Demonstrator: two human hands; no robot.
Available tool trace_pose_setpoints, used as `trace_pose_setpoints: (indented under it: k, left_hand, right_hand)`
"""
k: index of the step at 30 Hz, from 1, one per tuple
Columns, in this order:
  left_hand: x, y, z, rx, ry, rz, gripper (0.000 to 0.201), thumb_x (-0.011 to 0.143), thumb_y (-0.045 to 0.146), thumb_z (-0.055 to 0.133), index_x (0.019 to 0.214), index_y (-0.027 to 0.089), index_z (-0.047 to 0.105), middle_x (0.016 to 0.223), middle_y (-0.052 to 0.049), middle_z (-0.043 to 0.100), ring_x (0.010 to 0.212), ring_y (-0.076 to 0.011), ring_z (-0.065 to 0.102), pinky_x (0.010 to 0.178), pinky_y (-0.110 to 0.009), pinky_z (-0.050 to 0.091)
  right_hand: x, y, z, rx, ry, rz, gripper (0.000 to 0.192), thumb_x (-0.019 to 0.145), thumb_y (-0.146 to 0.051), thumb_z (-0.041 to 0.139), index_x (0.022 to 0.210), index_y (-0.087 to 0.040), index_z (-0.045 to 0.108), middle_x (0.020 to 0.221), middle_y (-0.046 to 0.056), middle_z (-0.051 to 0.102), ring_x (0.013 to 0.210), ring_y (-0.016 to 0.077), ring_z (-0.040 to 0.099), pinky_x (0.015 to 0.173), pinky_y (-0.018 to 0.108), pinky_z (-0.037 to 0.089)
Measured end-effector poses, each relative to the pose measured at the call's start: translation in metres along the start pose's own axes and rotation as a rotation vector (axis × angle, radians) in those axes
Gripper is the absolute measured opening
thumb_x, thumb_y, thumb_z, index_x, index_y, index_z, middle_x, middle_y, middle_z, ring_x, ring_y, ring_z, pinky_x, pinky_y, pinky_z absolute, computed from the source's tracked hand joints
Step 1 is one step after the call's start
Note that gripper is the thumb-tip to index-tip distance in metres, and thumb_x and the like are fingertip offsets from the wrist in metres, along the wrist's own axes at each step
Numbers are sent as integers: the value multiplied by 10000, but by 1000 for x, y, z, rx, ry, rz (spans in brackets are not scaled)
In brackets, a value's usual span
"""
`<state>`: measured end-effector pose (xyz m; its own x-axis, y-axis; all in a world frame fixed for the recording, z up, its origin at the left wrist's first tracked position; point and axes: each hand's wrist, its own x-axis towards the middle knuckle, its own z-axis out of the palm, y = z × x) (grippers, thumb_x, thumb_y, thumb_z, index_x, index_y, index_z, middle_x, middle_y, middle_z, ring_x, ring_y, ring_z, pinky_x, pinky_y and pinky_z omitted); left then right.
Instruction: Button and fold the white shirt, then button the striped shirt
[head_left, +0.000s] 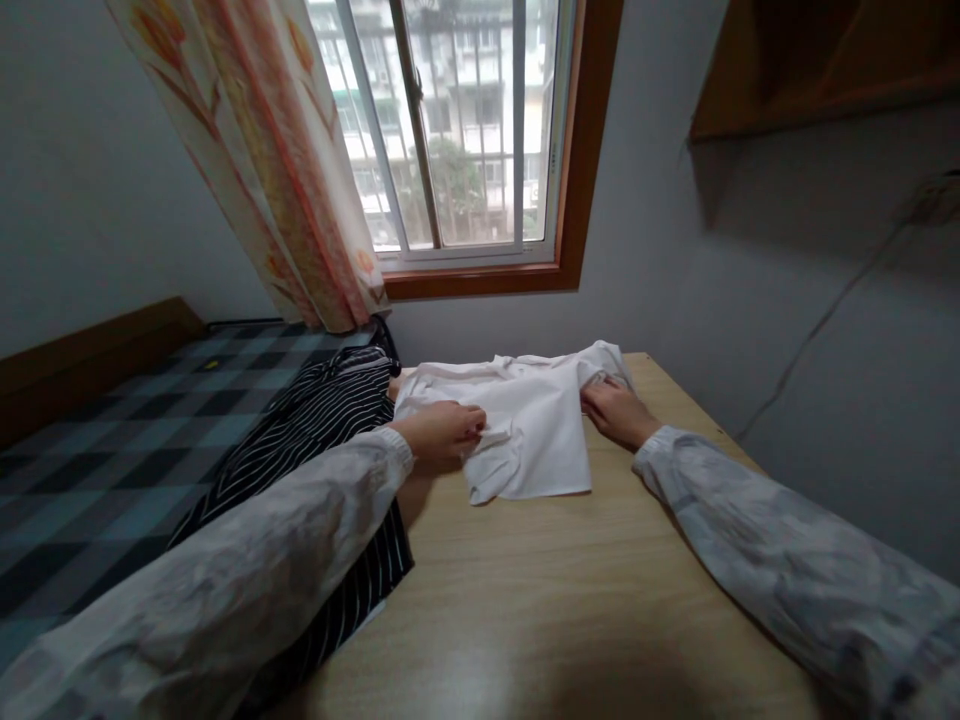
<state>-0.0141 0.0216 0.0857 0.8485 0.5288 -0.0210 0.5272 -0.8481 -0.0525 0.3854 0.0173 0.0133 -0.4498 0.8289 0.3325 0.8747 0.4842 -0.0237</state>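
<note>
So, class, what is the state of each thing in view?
White shirt: creased, partly folded, on wooden table
Left hand: curled, pinching the shirt
Right hand: touching the shirt, grip unclear
Black striped cloth: rumpled
Floral curtain: gathered to one side
Sliding window: unclear whether shut
Checked bedding: spread out

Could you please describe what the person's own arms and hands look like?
The left hand and right hand are ungloved. The long sleeves are loose and wrinkled, pale with blurry grey patches, ending in gathered cuffs.
</note>
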Motion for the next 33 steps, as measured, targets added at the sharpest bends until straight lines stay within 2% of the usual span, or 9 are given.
trace_pose_setpoints:
  k: [3, 5, 8, 13, 16, 20, 27, 30, 33]
  left_hand:
    - [-10, -1, -7, -62, -5, 113, 841, 810, 673, 810, 1483, 215, 597, 1417, -149, 702, 1089, -328, 748, 924, -391, 538]
    - [-12, 1, -7, -64, -29, 190, 980, 757, 717, 831, 1560, 232, 547, 1569, -163, 608, 1199, -363, 721, 982, -412, 533]
    - [-8, 5, -3, -40, -69, 211, 691, 868, 622, 765, 1448, 263, 653, 1514, -128, 659, 1146, -338, 736, 953, -412, 532]
    - [-2, 3, 5, -53, -53, 137, 187, 979, 350, 618, 1049, 260, 766, 1166, -83, 788, 959, -260, 747, 812, -357, 510]
    - [-8, -7, 1, -128, -39, 30, 164, 946, 292, 606, 966, 245, 762, 992, -62, 789, 845, -227, 717, 759, -317, 486]
    - [-22, -29, -14, -323, -43, -144, 246, 970, 348, 572, 1063, 222, 760, 867, -28, 769, 758, -188, 665, 732, -265, 467]
    - [-39, -51, -44, -599, 8, -201, 393, 988, 504, 594, 1121, 188, 785, 1070, -56, 809, 985, -211, 698, 883, -261, 521]
    - [-38, -42, -47, -681, -156, -216, 368, 908, 510, 693, 1039, 193, 825, 953, -35, 815, 896, -205, 700, 813, -251, 526]
    - [-32, -32, -42, -753, -338, -219, 350, 880, 520, 709, 877, 187, 820, 810, -28, 776, 766, -185, 673, 715, -247, 509]
  right_hand:
    - [-1, 9, 0, 61, 33, 27, 346, 1069, -308, 553, 1348, -153, 686, 1328, 173, 750, 1198, 324, 665, 1126, 426, 429]
    - [3, 12, 2, 68, 42, 55, 393, 1056, -300, 577, 1414, -164, 665, 1406, 165, 724, 1230, 318, 661, 1093, 402, 447]
    - [12, 12, 8, 41, 16, 100, 303, 1063, -285, 563, 1279, -180, 747, 1353, 155, 753, 1195, 308, 678, 1055, 384, 451]
    - [17, 18, 10, 142, 52, 133, 221, 1032, -273, 585, 1061, -194, 789, 1137, 139, 804, 1080, 289, 693, 1010, 382, 461]
    - [11, 36, 1, 399, 133, 166, 240, 1018, -343, 582, 1036, -209, 781, 1078, 104, 806, 1011, 273, 697, 945, 365, 505]
    - [-1, 67, -25, 662, 294, 233, 320, 1001, -511, 599, 1044, -240, 763, 1057, 57, 791, 982, 259, 701, 901, 360, 540]
    - [-25, 110, -76, 691, 460, 385, 469, 870, -707, 739, 985, -253, 770, 980, 71, 783, 889, 250, 695, 840, 370, 561]
    - [-38, 112, -77, 642, 320, 407, 523, 802, -758, 756, 890, -245, 799, 929, 78, 796, 871, 265, 701, 806, 371, 553]
    - [-50, 106, -69, 667, 108, 480, 640, 808, -846, 674, 717, -218, 755, 728, 68, 738, 668, 220, 635, 638, 333, 488]
